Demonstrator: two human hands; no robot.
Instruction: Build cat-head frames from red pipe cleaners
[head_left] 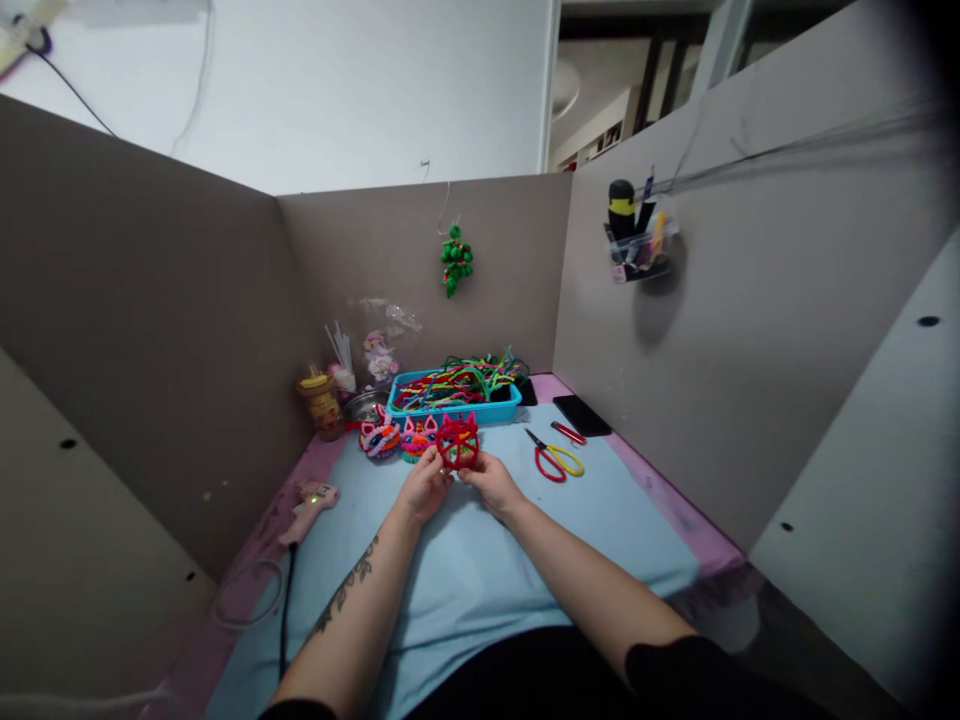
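Your grip pinches a red spoked pipe-cleaner wheel (pixel 458 445) at its lower edges, left hand (pixel 425 487) on one side, right hand (pixel 493 483) on the other, over the middle of the cloth-covered counter (pixel 472 570). Just left of it sit two multicoloured pipe-cleaner animal heads (pixel 379 440); behind is a blue tray (pixel 454 413) of pipe cleaners. To your right lie scissors (pixel 553 459) and a black smartphone (pixel 581 415), to your left a pink glue gun (pixel 310 510).

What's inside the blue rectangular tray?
The blue rectangular tray holds a tangled heap of thin multicoloured strands, red, green and yellow among them. The heap hides most of the tray's bottom; anything beneath can't be seen.
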